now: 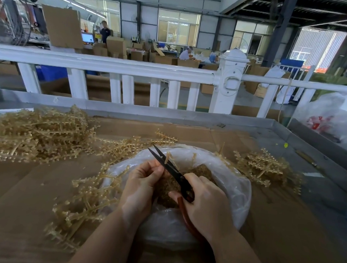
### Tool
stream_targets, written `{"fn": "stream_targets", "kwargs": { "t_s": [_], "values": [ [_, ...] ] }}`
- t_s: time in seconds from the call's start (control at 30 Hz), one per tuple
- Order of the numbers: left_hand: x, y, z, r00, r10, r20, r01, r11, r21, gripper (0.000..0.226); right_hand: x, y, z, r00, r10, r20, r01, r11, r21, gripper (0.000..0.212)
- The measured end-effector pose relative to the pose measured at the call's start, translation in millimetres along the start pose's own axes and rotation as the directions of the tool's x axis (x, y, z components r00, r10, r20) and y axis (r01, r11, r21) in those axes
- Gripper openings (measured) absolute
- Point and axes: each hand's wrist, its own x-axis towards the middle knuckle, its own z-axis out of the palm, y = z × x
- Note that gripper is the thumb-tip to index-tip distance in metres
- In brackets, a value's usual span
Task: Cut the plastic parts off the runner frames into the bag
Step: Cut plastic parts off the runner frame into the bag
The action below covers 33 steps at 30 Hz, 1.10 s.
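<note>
My left hand [140,186] pinches a tan plastic runner frame whose tip [168,157] sticks up between the blades of black scissors [168,167]. My right hand [203,202] grips the scissors by their reddish handle [185,215]. The blades stand apart around the tip. Both hands hover over an open clear plastic bag [233,189] that holds a heap of small tan cut parts [167,187]. A large pile of uncut runner frames [39,133] lies at the left. More frames [86,199] lie beside my left wrist.
A smaller heap of tan frames [264,167] lies to the right of the bag. Cardboard [188,132] covers the metal table with raised rim [248,119]. A white railing [131,66] runs behind. A clear bag [332,116] sits at far right.
</note>
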Motion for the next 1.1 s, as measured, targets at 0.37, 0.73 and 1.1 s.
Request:
{"fn": "stream_targets", "kwargs": {
  "t_s": [0.37,0.73,1.1],
  "values": [
    [1.2,-0.4,-0.2,0.999,-0.040,-0.028,0.040,0.999,-0.011,0.010,1.7,0.8,1.5,0.998,0.005,0.061,-0.007,0.999,0.034,0.032],
    [2.1,-2.4,0.9,0.999,-0.011,-0.045,0.011,1.000,-0.003,0.012,2.2,-0.4,1.1,0.997,0.011,0.072,-0.013,1.000,0.016,0.036],
    [-1.7,6.1,3.6,0.990,-0.042,-0.136,0.042,0.999,-0.006,0.017,-1.0,-2.0,-1.0,0.999,0.034,0.010,-0.034,0.999,0.041,0.038]
  ]
}}
